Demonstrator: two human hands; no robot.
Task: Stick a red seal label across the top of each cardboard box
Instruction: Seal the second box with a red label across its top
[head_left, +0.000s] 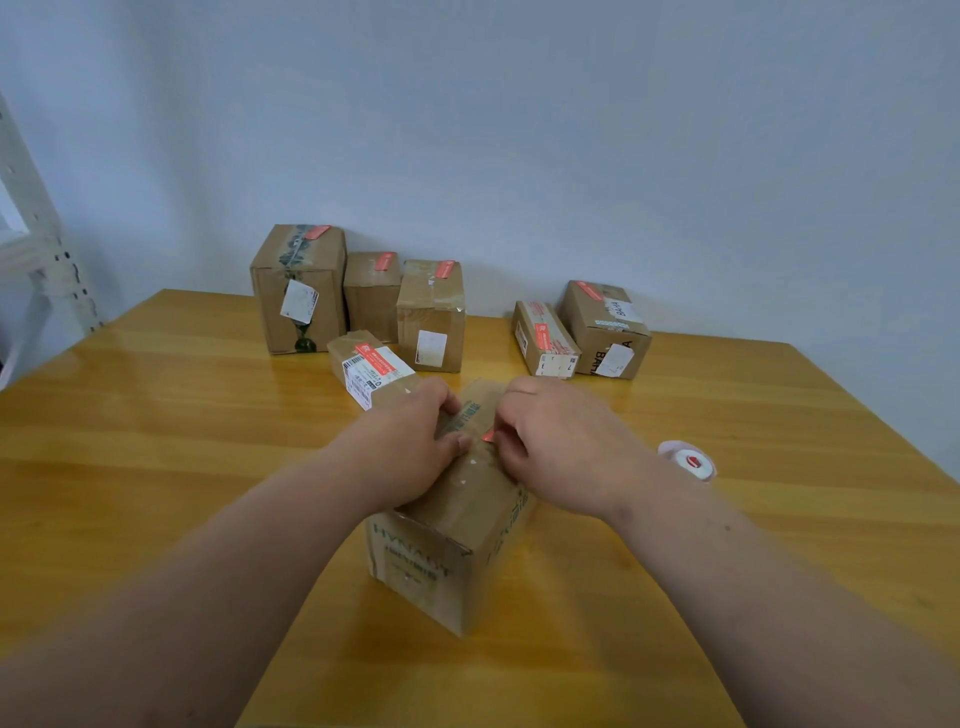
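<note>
- The cardboard box (457, 530) stands near the middle of the tabletop (156, 415), toward its near edge, with a red seal label (487, 435) barely showing on its top between the two hands.
- The left hand (410, 441) curls over the box's left top edge, steadying it.
- The right hand (561, 441) has its fingers bent onto the label; whether it pinches or presses, I cannot tell.
- To do this well, hold the box firm, centre the label across the taped seam, then smooth it outward so no edge lifts.
- Six labelled boxes (431, 317) stand along the far edge; the label roll (688, 460) lies toward the right edge.
</note>
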